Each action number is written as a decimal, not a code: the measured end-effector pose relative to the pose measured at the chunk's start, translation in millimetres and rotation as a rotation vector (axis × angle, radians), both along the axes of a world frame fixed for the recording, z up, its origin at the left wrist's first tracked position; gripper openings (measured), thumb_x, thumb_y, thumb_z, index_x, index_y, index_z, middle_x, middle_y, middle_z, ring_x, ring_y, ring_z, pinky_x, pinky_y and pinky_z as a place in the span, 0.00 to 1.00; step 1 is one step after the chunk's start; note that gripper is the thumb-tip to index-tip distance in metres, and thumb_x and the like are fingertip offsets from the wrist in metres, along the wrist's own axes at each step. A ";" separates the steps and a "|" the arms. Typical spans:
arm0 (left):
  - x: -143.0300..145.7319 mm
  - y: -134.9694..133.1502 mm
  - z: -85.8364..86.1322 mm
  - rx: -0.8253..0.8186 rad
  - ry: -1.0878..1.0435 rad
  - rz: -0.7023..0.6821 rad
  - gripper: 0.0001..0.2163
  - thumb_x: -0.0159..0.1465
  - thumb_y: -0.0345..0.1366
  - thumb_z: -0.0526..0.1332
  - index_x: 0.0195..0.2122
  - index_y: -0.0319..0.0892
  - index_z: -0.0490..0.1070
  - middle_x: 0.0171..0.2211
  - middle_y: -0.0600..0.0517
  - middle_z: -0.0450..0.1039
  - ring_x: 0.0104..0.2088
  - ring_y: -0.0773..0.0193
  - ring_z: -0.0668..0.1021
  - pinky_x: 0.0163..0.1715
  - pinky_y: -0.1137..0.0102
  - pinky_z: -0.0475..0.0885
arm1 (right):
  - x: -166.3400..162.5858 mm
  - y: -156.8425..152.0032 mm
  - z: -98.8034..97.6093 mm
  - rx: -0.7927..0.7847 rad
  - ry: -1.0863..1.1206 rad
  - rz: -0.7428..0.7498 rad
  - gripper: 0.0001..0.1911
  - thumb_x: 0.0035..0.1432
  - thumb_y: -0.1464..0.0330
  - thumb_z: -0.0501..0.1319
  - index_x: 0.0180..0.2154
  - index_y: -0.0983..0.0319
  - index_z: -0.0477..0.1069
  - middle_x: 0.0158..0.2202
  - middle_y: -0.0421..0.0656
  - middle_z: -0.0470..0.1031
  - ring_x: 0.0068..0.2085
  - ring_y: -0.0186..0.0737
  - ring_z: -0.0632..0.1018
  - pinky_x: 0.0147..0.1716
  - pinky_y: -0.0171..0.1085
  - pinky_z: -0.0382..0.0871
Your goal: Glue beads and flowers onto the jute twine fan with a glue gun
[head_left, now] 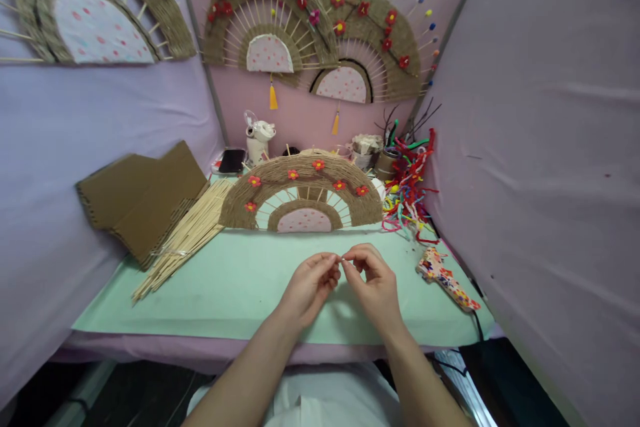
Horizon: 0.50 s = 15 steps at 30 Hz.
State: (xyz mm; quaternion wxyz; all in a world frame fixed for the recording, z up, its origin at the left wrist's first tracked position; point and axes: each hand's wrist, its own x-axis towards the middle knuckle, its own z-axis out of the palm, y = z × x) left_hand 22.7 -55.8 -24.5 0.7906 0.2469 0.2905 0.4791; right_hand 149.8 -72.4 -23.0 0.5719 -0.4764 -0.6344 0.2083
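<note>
Rough fan [275,181], seemingly jute-wound.

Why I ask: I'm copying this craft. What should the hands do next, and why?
Probably move the tiny pinched piece toward the fan: left hand and right hand hold it together over the mat, the fan stands just behind, glue gun at right.

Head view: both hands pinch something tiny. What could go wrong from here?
The tiny piece pinched between left hand and right hand is too small to identify; it could slip and vanish on the green mat. The patterned tool lies near the right hand; a sideways move might knock it.
</note>
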 end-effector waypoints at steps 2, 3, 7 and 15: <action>-2.4 -0.3 -3.1 -0.050 -0.042 -0.113 0.08 0.56 0.35 0.67 0.30 0.34 0.73 0.25 0.53 0.68 0.25 0.76 0.69 0.26 0.80 0.64 | 1.5 -0.8 -1.6 -0.002 0.029 0.018 0.03 0.58 0.70 0.59 0.32 0.58 0.71 0.33 0.42 0.68 0.32 0.38 0.70 0.31 0.38 0.65; -3.3 -0.3 -4.0 -0.075 -0.071 -0.147 0.08 0.55 0.34 0.68 0.30 0.34 0.73 0.25 0.53 0.67 0.24 0.76 0.69 0.24 0.81 0.63 | 1.9 -1.3 -2.7 0.003 0.032 0.025 0.03 0.58 0.70 0.59 0.32 0.58 0.71 0.33 0.42 0.68 0.33 0.39 0.70 0.31 0.38 0.65; -4.9 1.0 -4.8 -0.142 -0.152 -0.187 0.09 0.52 0.31 0.70 0.30 0.32 0.73 0.25 0.53 0.66 0.23 0.78 0.67 0.20 0.84 0.60 | 0.9 -2.9 -6.3 0.065 -0.003 0.046 0.05 0.59 0.72 0.59 0.35 0.58 0.72 0.34 0.42 0.68 0.33 0.37 0.71 0.30 0.36 0.66; -7.4 3.5 -10.1 -0.165 -0.123 -0.144 0.09 0.49 0.31 0.71 0.27 0.33 0.73 0.23 0.54 0.65 0.22 0.78 0.66 0.18 0.84 0.59 | 2.6 -4.6 -3.6 0.139 -0.170 0.059 0.08 0.60 0.75 0.58 0.40 0.60 0.73 0.36 0.44 0.71 0.36 0.37 0.73 0.30 0.35 0.67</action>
